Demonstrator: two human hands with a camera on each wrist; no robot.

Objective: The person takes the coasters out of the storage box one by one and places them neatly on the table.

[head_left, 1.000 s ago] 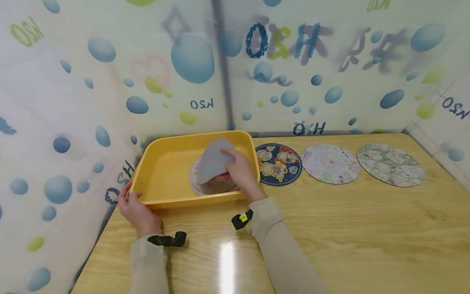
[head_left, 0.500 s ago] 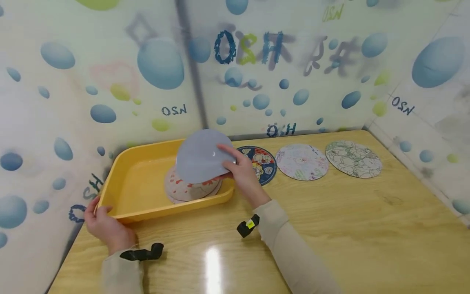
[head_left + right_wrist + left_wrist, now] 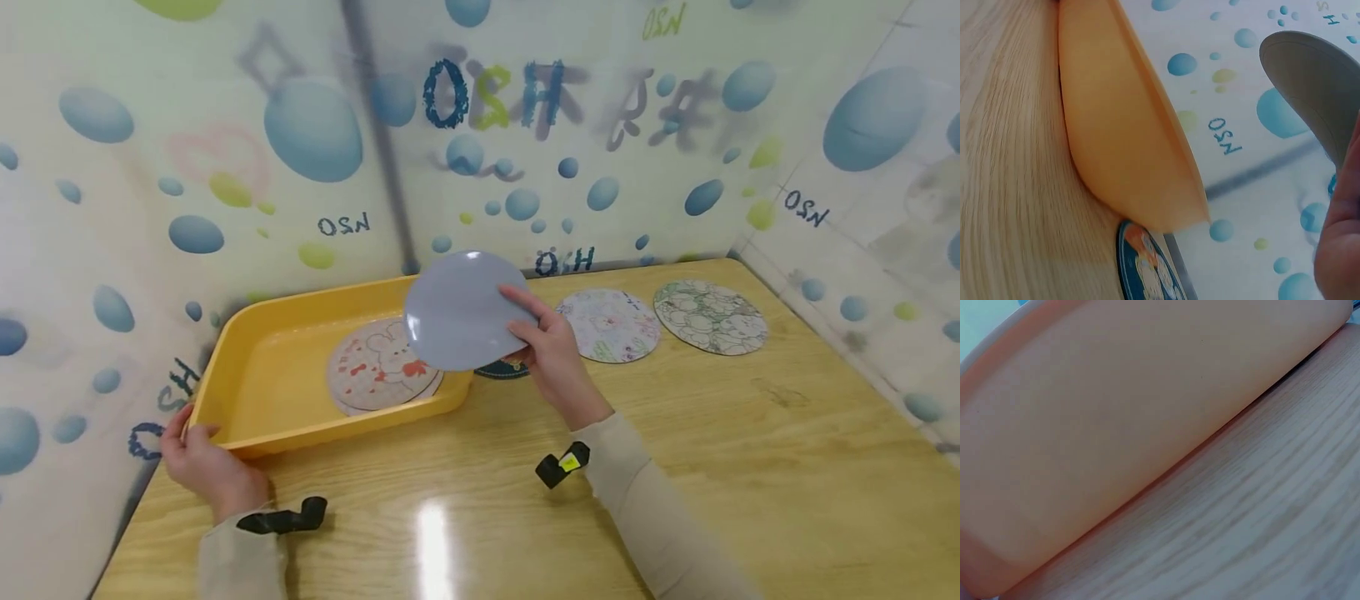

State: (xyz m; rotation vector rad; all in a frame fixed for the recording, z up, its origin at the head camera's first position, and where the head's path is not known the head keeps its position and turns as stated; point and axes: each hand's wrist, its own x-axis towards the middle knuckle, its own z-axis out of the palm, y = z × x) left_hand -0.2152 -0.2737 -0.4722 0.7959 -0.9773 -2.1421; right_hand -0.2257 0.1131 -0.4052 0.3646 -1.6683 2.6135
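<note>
My right hand [image 3: 558, 354] pinches a round mat [image 3: 461, 312] at its right edge, thumb on the plain grey-blue face turned toward me. The mat is raised and tilted, overlapping the right end of a yellow tray [image 3: 266, 383] in the head view. In the right wrist view, the mat [image 3: 1313, 81] appears beyond the hand. My left hand [image 3: 213, 479] grips the tray's front left corner, its thumb over the rim. Inside the tray, at the right, lie stacked round mats [image 3: 378, 371]; a bear-like drawing with red marks shows on top. Only the tray's outer wall [image 3: 1116, 419] fills the left wrist view.
Right of the tray, a row of round mats runs along the back of the wooden table [image 3: 675, 467]: a dark blue one [image 3: 502, 369] partly hidden by the raised mat, a pale one [image 3: 611, 327] and a green-and-white one [image 3: 708, 317]. A patterned wall covering stands behind.
My right hand has lifted the grey-backed mat off the stack and carried it rightward, uncovering the drawing below. My left hand keeps its hold on the tray. The head view has turned right.
</note>
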